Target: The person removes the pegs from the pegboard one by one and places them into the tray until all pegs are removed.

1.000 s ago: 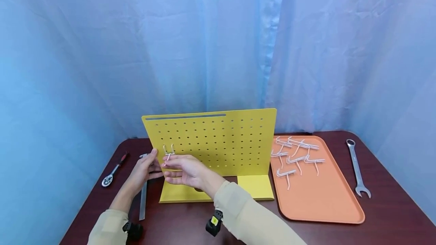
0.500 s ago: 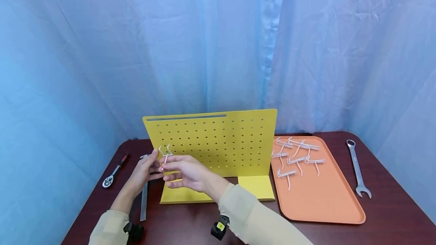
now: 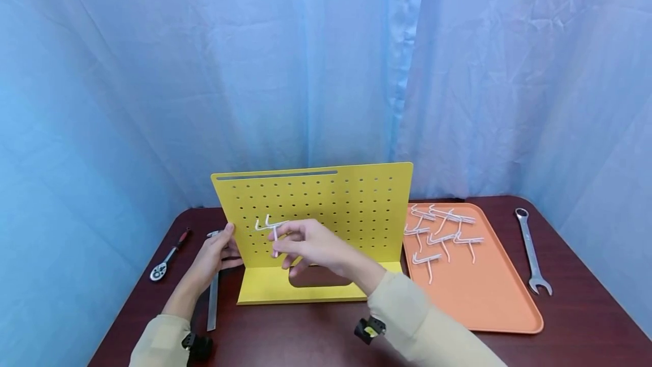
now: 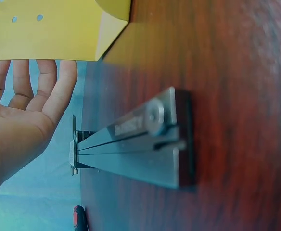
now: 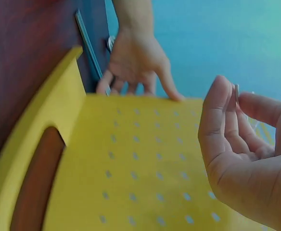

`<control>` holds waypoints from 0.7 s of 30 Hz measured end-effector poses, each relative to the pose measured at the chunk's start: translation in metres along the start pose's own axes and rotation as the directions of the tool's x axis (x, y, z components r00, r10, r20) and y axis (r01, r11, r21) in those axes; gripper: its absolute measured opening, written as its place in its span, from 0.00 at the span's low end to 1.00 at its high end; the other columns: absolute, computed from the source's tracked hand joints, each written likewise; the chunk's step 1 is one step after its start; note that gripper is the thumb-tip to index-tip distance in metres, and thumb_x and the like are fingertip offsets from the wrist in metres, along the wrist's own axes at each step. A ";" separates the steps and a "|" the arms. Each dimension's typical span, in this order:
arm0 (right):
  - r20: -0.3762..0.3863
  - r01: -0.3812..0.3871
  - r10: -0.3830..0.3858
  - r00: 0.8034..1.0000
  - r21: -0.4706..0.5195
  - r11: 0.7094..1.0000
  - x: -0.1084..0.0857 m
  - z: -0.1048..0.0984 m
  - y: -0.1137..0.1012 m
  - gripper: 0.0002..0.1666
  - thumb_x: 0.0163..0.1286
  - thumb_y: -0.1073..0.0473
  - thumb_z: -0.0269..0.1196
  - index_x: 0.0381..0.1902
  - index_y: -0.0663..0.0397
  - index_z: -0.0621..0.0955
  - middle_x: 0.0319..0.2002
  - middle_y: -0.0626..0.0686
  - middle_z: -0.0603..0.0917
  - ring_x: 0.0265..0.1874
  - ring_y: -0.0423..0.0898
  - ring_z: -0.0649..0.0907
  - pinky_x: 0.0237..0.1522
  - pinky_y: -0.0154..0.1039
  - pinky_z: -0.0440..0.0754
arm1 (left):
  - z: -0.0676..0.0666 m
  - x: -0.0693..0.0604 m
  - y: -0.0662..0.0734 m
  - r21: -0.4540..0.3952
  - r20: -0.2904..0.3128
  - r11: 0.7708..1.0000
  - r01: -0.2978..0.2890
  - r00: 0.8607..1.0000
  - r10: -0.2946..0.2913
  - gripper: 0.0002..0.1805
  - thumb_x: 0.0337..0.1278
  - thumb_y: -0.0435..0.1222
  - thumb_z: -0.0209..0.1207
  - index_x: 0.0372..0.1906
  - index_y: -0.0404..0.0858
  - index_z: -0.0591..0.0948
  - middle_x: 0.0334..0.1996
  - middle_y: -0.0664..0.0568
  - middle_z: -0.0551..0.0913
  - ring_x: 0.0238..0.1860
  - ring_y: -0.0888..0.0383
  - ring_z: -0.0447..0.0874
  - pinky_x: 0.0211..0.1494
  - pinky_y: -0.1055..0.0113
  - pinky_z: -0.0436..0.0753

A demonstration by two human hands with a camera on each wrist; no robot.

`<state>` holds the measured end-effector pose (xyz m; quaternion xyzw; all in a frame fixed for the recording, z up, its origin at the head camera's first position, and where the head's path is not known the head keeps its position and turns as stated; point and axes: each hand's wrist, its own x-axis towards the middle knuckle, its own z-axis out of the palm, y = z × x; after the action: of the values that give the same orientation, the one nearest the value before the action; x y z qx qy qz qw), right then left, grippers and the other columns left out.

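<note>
A white wire pegboard hook [image 3: 275, 230] is pinched between the thumb and fingers of my right hand [image 3: 318, 245], in front of the upright yellow pegboard [image 3: 351, 225]. Its two bent prongs point up and left and look apart from the holes. In the right wrist view, the right hand [image 5: 241, 149] shows only a short bit of the hook. My left hand [image 3: 214, 254] grips the pegboard's left edge, thumb at the edge and fingers passing behind it. The left wrist view shows those fingers [image 4: 46, 82] vanishing behind the board, fingertips hidden.
Several more white hooks lie on an orange tray [image 3: 484, 299] at the right. A combination wrench [image 3: 531, 251] is beyond it. Left of the board are a metal caliper-like tool [image 3: 213, 302] and a ratchet wrench [image 3: 170, 255]. A blue curtain [image 3: 305, 72] stands behind the table.
My right hand has drawn the hook rightward along the board from near the left edge, and the hook has turned. The left hand has stayed at the pegboard's edge.
</note>
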<state>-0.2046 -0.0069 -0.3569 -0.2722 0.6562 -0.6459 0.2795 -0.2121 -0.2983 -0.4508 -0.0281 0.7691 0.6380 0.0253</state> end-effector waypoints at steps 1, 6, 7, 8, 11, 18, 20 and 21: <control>0.004 0.007 -0.007 1.000 -0.028 1.000 -0.005 -0.006 -0.003 0.12 0.74 0.61 0.64 0.53 0.55 0.83 0.40 0.57 0.87 0.29 0.49 0.85 0.34 0.51 0.88 | 0.000 0.000 0.000 0.002 0.002 1.000 -0.002 1.000 0.002 0.35 0.75 0.63 0.44 0.44 0.31 0.76 0.42 0.40 0.82 0.43 0.48 0.86 0.49 0.54 0.87; -0.002 0.029 -0.030 1.000 -0.143 0.989 -0.030 -0.036 -0.015 0.12 0.76 0.59 0.63 0.54 0.55 0.82 0.39 0.58 0.86 0.31 0.54 0.85 0.38 0.59 0.87 | -0.001 0.000 0.000 0.006 0.004 1.000 -0.010 1.000 0.010 0.35 0.75 0.63 0.44 0.42 0.32 0.75 0.42 0.39 0.82 0.44 0.47 0.85 0.49 0.55 0.87; -0.009 0.032 -0.034 0.999 -0.158 0.987 -0.036 -0.041 -0.017 0.13 0.76 0.59 0.63 0.54 0.55 0.82 0.39 0.58 0.86 0.32 0.54 0.85 0.38 0.60 0.86 | -0.001 0.000 0.000 0.009 0.008 1.000 -0.013 1.000 0.013 0.35 0.75 0.63 0.44 0.43 0.32 0.75 0.42 0.39 0.82 0.44 0.47 0.85 0.49 0.55 0.86; -0.014 0.034 -0.037 0.999 -0.168 0.985 -0.041 -0.047 -0.018 0.13 0.76 0.59 0.62 0.55 0.55 0.82 0.39 0.58 0.86 0.33 0.56 0.85 0.39 0.62 0.86 | -0.001 0.000 0.000 0.010 0.010 1.000 -0.014 1.000 0.014 0.35 0.75 0.63 0.44 0.43 0.32 0.75 0.43 0.39 0.82 0.44 0.47 0.85 0.49 0.55 0.86; -0.037 0.032 -0.040 0.998 -0.197 0.980 -0.058 -0.062 -0.020 0.15 0.77 0.57 0.62 0.57 0.55 0.81 0.39 0.58 0.86 0.34 0.59 0.85 0.38 0.60 0.86 | 0.000 0.001 0.000 0.015 0.012 1.000 -0.013 1.000 0.013 0.35 0.75 0.63 0.44 0.43 0.32 0.75 0.43 0.39 0.82 0.45 0.46 0.85 0.50 0.55 0.86; -0.103 0.003 -0.032 0.994 -0.271 0.962 -0.093 -0.092 -0.015 0.16 0.78 0.54 0.61 0.57 0.56 0.80 0.39 0.59 0.86 0.35 0.61 0.85 0.37 0.55 0.87 | 0.001 -0.001 0.000 0.021 0.003 1.000 -0.006 1.000 0.006 0.35 0.74 0.63 0.44 0.43 0.32 0.75 0.43 0.39 0.82 0.45 0.46 0.85 0.50 0.54 0.86; -0.126 -0.005 -0.032 0.991 -0.288 0.958 -0.104 -0.101 -0.012 0.17 0.78 0.54 0.61 0.57 0.57 0.80 0.39 0.59 0.86 0.34 0.58 0.85 0.36 0.55 0.87 | 0.001 -0.001 0.000 0.022 0.005 1.000 -0.010 1.000 0.009 0.35 0.75 0.63 0.44 0.44 0.31 0.75 0.43 0.39 0.82 0.45 0.46 0.85 0.50 0.54 0.86; -0.138 -0.006 -0.036 0.990 -0.292 0.956 -0.110 -0.105 -0.010 0.17 0.78 0.54 0.61 0.57 0.57 0.80 0.39 0.59 0.86 0.33 0.56 0.85 0.36 0.55 0.87 | 0.001 -0.001 0.000 0.022 0.006 1.000 -0.011 1.000 0.011 0.35 0.75 0.63 0.44 0.44 0.31 0.75 0.43 0.38 0.82 0.45 0.46 0.85 0.50 0.53 0.86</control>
<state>-0.2040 0.1446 -0.3448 -0.2687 0.7605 -0.5617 0.1841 -0.2111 -0.2972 -0.4506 -0.0219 0.7763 0.6295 0.0243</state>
